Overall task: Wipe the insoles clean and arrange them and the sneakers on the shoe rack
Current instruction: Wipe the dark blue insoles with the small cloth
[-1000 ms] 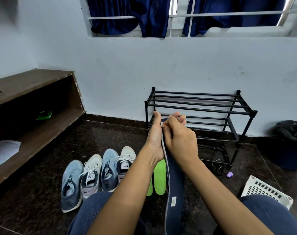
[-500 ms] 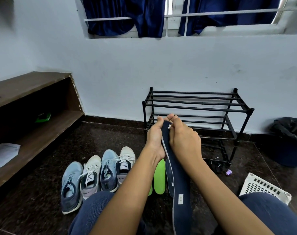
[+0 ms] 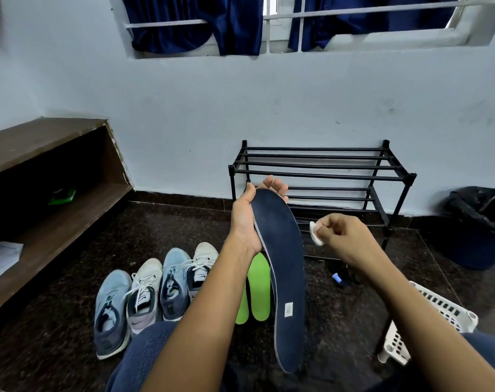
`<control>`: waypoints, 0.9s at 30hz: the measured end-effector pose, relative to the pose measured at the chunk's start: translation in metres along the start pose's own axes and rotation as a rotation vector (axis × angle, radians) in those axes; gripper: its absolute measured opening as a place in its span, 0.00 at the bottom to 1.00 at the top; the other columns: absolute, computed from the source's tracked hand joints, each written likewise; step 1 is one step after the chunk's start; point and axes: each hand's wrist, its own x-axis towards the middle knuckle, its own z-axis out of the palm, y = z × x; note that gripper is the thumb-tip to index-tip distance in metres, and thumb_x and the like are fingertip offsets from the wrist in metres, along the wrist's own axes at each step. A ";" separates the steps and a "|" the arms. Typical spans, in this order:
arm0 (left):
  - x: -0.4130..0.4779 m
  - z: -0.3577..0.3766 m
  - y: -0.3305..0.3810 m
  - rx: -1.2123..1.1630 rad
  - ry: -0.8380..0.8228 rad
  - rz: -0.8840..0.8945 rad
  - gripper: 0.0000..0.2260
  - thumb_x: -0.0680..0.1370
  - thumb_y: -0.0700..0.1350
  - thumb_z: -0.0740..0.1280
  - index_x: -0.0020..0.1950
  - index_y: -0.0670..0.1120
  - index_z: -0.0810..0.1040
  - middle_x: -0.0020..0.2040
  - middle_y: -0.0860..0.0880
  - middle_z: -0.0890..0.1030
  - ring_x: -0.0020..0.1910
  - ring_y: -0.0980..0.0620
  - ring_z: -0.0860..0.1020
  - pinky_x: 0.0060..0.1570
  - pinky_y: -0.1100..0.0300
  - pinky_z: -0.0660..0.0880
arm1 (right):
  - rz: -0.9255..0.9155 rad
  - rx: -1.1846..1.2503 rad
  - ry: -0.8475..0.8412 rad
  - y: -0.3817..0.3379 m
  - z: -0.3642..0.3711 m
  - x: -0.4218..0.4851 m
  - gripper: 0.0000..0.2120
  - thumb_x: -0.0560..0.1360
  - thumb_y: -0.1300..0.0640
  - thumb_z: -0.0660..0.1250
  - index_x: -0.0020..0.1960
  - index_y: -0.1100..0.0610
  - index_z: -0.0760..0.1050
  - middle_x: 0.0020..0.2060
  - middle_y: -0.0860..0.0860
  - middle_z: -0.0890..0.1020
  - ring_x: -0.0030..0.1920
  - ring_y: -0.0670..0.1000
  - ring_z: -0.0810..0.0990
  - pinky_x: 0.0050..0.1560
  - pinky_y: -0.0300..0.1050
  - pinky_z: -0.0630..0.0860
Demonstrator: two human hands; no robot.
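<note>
Above the lap, left hand (image 3: 247, 222) grips navy insole (image 3: 283, 267) at its toe end; small white tag near heel, pale edge. Right hand (image 3: 344, 236) apart, closed, pinching white wipe (image 3: 315, 233). Green insoles (image 3: 257, 287) on floor, partly hidden behind forearm.

Home interior, likely entryway: black shoe rack (image 3: 320, 176) against painted wall, sneakers (image 3: 155, 295) on dark floor (image 3: 56, 321), curtained window (image 3: 235, 24), wooden shelf (image 3: 42, 137).

Navy insole (image 3: 281, 258) upright, toe up; two green insoles (image 3: 258, 287) flat beside four sneakers (image 3: 155, 295); black shoe rack (image 3: 320, 176) bare.
</note>
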 end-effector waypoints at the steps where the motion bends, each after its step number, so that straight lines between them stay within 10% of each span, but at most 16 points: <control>1: 0.002 0.000 -0.001 -0.021 -0.005 -0.001 0.20 0.84 0.53 0.52 0.49 0.42 0.78 0.43 0.46 0.83 0.52 0.49 0.80 0.64 0.54 0.70 | 0.023 0.153 -0.061 0.002 -0.003 -0.001 0.07 0.77 0.57 0.65 0.41 0.56 0.77 0.34 0.51 0.78 0.36 0.48 0.74 0.39 0.41 0.69; 8: 0.026 -0.005 -0.020 -0.170 -0.018 0.019 0.20 0.84 0.52 0.50 0.48 0.42 0.77 0.43 0.46 0.83 0.53 0.48 0.79 0.66 0.54 0.68 | 0.217 0.617 -0.413 0.028 0.011 -0.008 0.06 0.78 0.64 0.63 0.43 0.58 0.75 0.37 0.54 0.77 0.37 0.49 0.72 0.35 0.41 0.68; 13: 0.040 -0.018 -0.037 0.008 0.089 -0.026 0.17 0.83 0.56 0.55 0.56 0.45 0.76 0.51 0.46 0.81 0.51 0.48 0.78 0.52 0.53 0.74 | 0.244 0.678 -0.264 0.054 0.017 0.013 0.09 0.76 0.68 0.63 0.39 0.60 0.75 0.36 0.55 0.78 0.36 0.50 0.76 0.37 0.40 0.74; 18: 0.060 -0.064 -0.072 0.144 0.267 -0.082 0.26 0.81 0.57 0.59 0.75 0.44 0.65 0.73 0.42 0.68 0.73 0.46 0.66 0.72 0.52 0.62 | 0.361 0.626 -0.077 0.102 0.033 0.044 0.10 0.77 0.66 0.64 0.37 0.60 0.75 0.32 0.54 0.79 0.33 0.49 0.76 0.32 0.39 0.73; 27: 0.088 -0.131 -0.138 0.210 0.447 -0.239 0.23 0.81 0.53 0.60 0.72 0.42 0.68 0.70 0.42 0.72 0.70 0.47 0.69 0.70 0.54 0.65 | 0.615 0.377 0.104 0.217 0.099 0.085 0.09 0.74 0.60 0.67 0.35 0.55 0.76 0.37 0.51 0.79 0.43 0.52 0.76 0.46 0.45 0.72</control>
